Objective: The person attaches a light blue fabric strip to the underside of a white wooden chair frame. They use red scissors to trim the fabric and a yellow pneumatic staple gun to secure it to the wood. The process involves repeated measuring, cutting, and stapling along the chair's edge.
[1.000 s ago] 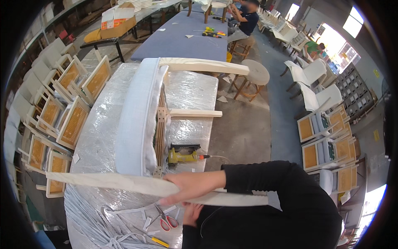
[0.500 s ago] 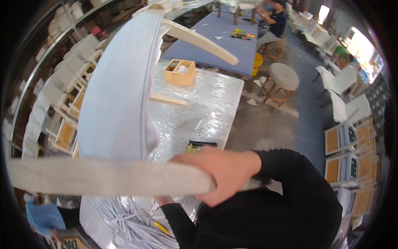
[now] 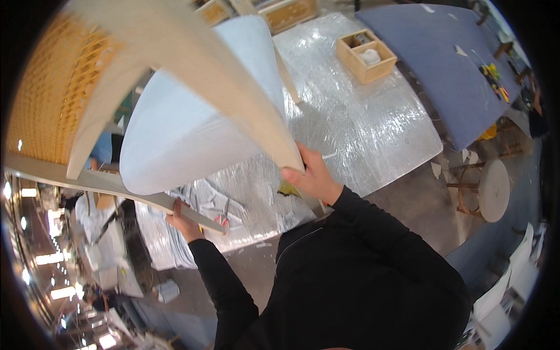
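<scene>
A pale wooden chair with a light blue padded seat [image 3: 181, 131] and a woven cane back [image 3: 64, 76] is tilted in front of me, above a table covered in shiny clear film [image 3: 373, 116]. My right hand [image 3: 318, 178] is closed round the end of one chair leg [image 3: 256, 122]. Lower on the left, my left hand [image 3: 185, 223] grips another wooden leg [image 3: 201, 220] near its end. Behind that leg lie pale fabric strips [image 3: 216, 195] and a red-handled tool. A yellow-green tool [image 3: 287, 188] shows partly beside my right wrist.
On the film-covered table stands a divided wooden box [image 3: 366, 58] with a white lump inside. Beyond is a blue-covered table [image 3: 417, 64] with tools [image 3: 494, 81] on it. A round stool [image 3: 494, 191] stands at the right. White chair parts fill the lower right.
The chair has turned and tipped, so its cane back now shows at the upper left. My left hand has come into clear view on a leg. My view has swung round.
</scene>
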The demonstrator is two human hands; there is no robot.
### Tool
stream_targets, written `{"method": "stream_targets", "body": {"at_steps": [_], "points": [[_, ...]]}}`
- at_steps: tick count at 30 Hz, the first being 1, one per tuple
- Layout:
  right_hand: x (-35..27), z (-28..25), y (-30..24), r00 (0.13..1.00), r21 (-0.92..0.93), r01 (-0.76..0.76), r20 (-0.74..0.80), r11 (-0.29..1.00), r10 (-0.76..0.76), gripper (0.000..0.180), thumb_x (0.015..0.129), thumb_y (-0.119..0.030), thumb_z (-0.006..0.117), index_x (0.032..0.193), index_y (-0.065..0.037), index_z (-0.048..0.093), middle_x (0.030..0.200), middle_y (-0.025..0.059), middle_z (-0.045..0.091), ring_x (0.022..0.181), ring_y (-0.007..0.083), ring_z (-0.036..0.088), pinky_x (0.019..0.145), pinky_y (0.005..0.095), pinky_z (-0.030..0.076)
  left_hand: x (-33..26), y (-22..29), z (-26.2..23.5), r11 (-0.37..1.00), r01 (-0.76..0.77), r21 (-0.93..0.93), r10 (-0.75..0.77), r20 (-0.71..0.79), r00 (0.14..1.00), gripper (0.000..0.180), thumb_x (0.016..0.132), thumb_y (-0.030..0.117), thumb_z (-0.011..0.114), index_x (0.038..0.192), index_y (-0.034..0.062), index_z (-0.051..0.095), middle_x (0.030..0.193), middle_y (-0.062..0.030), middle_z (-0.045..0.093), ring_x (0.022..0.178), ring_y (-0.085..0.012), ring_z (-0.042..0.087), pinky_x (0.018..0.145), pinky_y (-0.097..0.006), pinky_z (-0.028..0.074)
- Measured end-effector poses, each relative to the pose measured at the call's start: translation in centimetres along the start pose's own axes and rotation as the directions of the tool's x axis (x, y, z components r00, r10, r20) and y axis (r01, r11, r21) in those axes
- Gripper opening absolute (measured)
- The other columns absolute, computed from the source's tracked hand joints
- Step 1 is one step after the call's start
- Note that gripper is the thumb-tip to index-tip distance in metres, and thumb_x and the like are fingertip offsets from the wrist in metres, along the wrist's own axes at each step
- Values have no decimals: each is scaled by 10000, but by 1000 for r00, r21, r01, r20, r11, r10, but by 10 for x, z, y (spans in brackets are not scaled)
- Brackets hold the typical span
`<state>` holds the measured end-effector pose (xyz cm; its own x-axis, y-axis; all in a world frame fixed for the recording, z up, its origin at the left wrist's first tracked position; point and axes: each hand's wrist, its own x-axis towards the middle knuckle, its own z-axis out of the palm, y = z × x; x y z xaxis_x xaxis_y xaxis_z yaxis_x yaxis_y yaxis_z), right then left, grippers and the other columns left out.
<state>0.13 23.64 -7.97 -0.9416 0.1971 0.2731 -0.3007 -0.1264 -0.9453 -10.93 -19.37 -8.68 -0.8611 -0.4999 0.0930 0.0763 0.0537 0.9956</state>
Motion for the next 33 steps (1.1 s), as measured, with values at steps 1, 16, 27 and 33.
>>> {"method": "stream_targets", "body": {"at_steps": [1, 16, 27, 33], "points": [[4, -8, -5, 995, 13, -17, 99, 1000, 15, 644, 952, -422, 800, 1369, 35, 621, 1031, 105, 756, 945, 186, 702, 854, 369, 561, -5, -5, -1, 1000, 4, 27, -3, -14, 1000, 210, 804, 149, 762, 844, -15, 636, 668, -97, 595, 584, -208, 596, 601, -370, 491], [57, -87, -40, 928, 246, -322, 274, 914, 253, 345, 996, -54, 494, 1216, 73, 728, 1054, 111, 764, 923, 183, 698, 866, 338, 558, -26, -56, -27, 997, 58, 55, -52, -111, 992, 415, 916, 156, 647, 1303, 17, 592, 1120, -121, 667, 919, -265, 691, 766, -413, 568], [42, -83, -67, 939, 213, -280, 262, 936, 221, 427, 885, 59, 477, 1226, 70, 734, 1101, 115, 773, 917, 146, 674, 845, 304, 530, -16, -20, -5, 989, 85, 120, -78, -57, 995, 204, 844, 193, 689, 871, -8, 677, 751, -115, 654, 663, -259, 662, 643, -378, 530], [42, -66, -75, 982, 134, -173, 104, 976, 160, 423, 871, 55, 498, 1233, 62, 716, 1142, 95, 756, 975, 156, 656, 895, 317, 522, -18, -2, 8, 989, 76, 125, -72, -31, 997, 192, 816, 158, 719, 844, -27, 679, 687, -129, 636, 615, -257, 634, 613, -378, 509]]}}
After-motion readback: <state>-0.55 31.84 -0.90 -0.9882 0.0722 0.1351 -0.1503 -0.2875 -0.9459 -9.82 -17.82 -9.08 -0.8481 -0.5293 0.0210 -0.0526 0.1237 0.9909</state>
